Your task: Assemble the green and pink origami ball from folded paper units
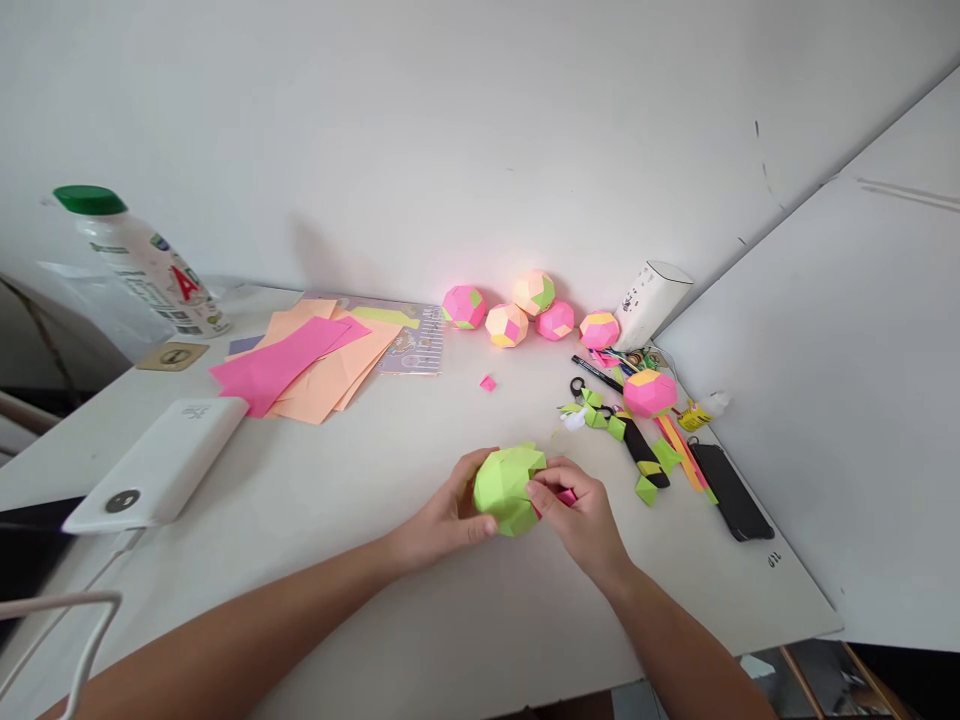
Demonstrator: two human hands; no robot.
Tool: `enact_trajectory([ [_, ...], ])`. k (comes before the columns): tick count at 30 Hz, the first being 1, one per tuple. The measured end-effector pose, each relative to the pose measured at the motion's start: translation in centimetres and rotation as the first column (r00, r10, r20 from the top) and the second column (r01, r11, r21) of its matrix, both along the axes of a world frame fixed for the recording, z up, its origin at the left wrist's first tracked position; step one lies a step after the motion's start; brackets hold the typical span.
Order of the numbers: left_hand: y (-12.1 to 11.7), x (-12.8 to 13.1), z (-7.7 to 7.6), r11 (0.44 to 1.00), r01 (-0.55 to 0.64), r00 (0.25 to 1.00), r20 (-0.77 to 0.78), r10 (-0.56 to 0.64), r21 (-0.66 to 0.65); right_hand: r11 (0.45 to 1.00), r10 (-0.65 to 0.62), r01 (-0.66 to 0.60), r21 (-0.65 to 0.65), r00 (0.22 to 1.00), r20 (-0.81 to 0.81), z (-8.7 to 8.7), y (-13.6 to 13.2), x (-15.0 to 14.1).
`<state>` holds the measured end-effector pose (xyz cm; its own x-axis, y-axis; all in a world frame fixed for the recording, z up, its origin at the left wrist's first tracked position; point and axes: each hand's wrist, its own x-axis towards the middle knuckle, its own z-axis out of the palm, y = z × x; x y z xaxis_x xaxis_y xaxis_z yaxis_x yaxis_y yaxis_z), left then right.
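A lime-green faceted paper ball is held just above the front middle of the white table. My left hand wraps around its left side, thumb along the lower front. On the right, the fingers of my right hand close on the ball's edge, where green flaps stand out. A bit of pink paper shows at the right fingers; whether it is attached to the ball I cannot tell. Beyond the hands lies a small pink paper piece. Green folded paper pieces lie to the right.
Several finished paper balls line the wall, one pink-and-orange ball nearer. Scissors, a black marker, a glue bottle and a black phone lie right. Paper sheets, a white power bank and a bottle stand left.
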<state>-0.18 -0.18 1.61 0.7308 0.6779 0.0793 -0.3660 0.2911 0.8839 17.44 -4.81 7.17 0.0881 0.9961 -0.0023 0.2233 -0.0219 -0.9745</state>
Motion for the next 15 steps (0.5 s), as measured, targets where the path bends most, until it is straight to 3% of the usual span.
enact_trajectory([
  [2,-0.3,0.3,-0.5,1.0,0.017,1.0,-0.001,-0.017,-0.001,1.0,-0.002,0.001,-0.026,1.0,-0.031,-0.1,0.2,0.2],
  [5,-0.2,0.2,-0.7,0.998,-0.044,0.993,-0.107,0.039,-0.045,0.988,0.024,-0.04,-0.147,0.994,-0.105,0.0,0.5,0.6],
  [8,0.4,-0.3,-0.5,0.99,-0.128,0.975,-0.188,0.116,-0.053,0.975,-0.025,-0.004,-0.224,0.992,-0.128,0.1,0.7,0.9],
  [12,1.1,-0.5,-0.2,0.963,-0.268,0.925,-0.292,0.245,-0.04,0.978,-0.028,0.002,-0.211,0.992,-0.121,-0.3,0.8,0.9],
  [15,1.3,-0.3,-0.1,0.94,-0.335,0.865,-0.376,0.331,0.056,0.982,-0.034,0.006,-0.19,0.989,-0.142,-0.9,0.9,0.7],
])
